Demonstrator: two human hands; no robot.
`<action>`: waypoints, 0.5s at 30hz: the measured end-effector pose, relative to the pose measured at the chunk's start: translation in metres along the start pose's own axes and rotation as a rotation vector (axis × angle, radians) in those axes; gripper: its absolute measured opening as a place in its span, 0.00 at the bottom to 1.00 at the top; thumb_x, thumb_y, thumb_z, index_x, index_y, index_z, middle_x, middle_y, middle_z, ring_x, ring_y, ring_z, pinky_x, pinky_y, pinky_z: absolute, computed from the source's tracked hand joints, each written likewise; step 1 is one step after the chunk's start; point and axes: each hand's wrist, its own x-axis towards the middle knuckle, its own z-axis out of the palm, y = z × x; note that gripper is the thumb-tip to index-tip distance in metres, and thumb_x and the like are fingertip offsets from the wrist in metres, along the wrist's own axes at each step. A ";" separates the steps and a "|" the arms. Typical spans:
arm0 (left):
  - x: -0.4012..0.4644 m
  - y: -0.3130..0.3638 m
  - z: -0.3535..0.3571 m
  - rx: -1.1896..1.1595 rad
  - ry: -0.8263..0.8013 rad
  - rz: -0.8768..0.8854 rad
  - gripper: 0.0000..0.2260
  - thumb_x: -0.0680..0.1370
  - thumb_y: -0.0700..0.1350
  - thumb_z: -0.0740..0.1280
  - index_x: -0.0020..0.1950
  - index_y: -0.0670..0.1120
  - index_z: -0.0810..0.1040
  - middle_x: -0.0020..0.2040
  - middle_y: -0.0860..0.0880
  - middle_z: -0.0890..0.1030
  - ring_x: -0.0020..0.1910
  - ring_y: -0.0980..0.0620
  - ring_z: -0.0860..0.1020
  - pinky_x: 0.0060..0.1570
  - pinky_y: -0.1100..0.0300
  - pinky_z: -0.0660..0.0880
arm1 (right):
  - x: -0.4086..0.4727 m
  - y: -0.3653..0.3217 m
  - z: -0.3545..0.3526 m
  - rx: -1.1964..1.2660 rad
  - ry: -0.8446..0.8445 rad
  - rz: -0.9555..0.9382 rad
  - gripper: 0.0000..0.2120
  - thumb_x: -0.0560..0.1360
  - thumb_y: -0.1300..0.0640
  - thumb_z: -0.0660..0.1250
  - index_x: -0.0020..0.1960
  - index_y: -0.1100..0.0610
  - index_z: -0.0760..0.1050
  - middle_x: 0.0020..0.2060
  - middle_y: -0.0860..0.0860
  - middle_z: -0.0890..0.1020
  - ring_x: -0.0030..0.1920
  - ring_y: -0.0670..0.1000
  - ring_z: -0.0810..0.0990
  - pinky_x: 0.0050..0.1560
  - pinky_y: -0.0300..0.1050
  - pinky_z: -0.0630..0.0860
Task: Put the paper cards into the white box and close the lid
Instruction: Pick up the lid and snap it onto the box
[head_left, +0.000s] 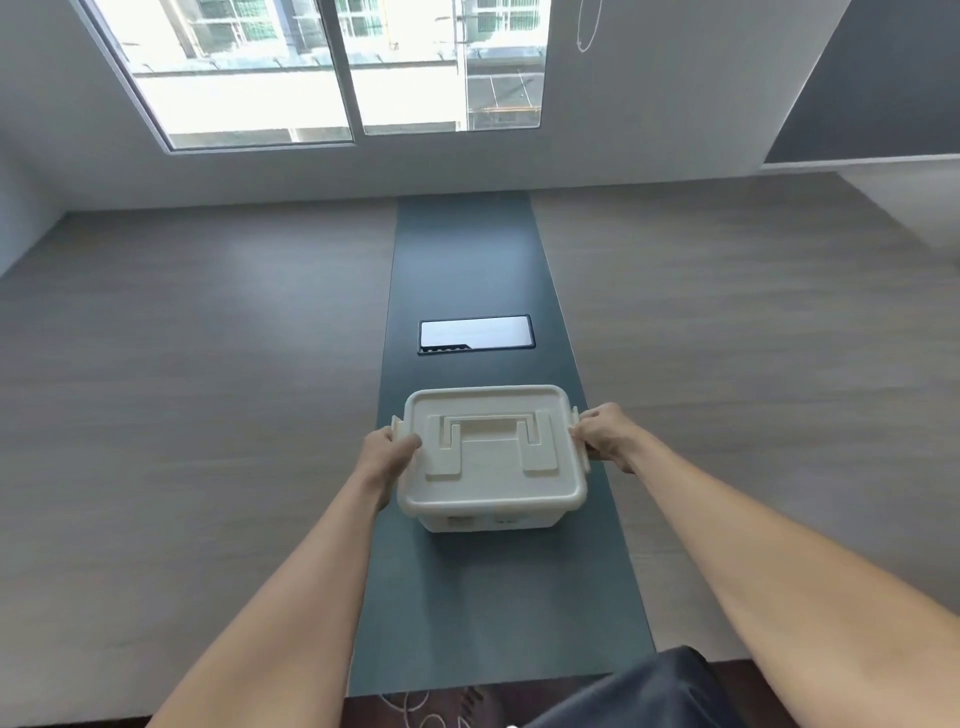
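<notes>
white box (492, 467) contents hidden under shut lid (491, 449), front label unreadable, forearms cut off at bottom edge

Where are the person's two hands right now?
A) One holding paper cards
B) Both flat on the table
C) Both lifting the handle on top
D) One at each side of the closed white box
D: the left hand and right hand each grip a side latch of the white box, whose lid sits on.
</notes>
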 end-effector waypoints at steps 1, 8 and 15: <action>0.001 0.001 0.003 0.011 0.005 0.021 0.08 0.73 0.34 0.63 0.49 0.40 0.78 0.42 0.45 0.80 0.40 0.45 0.78 0.34 0.59 0.72 | -0.002 -0.005 0.004 -0.036 0.043 -0.010 0.04 0.74 0.63 0.64 0.43 0.62 0.76 0.49 0.66 0.83 0.43 0.55 0.78 0.55 0.58 0.82; 0.028 -0.009 0.009 0.193 0.125 0.084 0.10 0.68 0.43 0.64 0.46 0.44 0.80 0.48 0.41 0.84 0.52 0.38 0.82 0.53 0.45 0.80 | -0.011 -0.022 0.022 -0.256 0.075 -0.001 0.18 0.75 0.63 0.63 0.64 0.64 0.73 0.59 0.59 0.79 0.62 0.60 0.79 0.62 0.51 0.77; 0.020 0.006 0.014 0.329 0.159 0.127 0.09 0.77 0.40 0.61 0.51 0.38 0.78 0.53 0.38 0.82 0.55 0.37 0.79 0.49 0.54 0.73 | -0.006 -0.014 0.022 -0.234 0.049 -0.098 0.15 0.73 0.65 0.59 0.57 0.64 0.77 0.57 0.59 0.82 0.57 0.62 0.81 0.60 0.56 0.79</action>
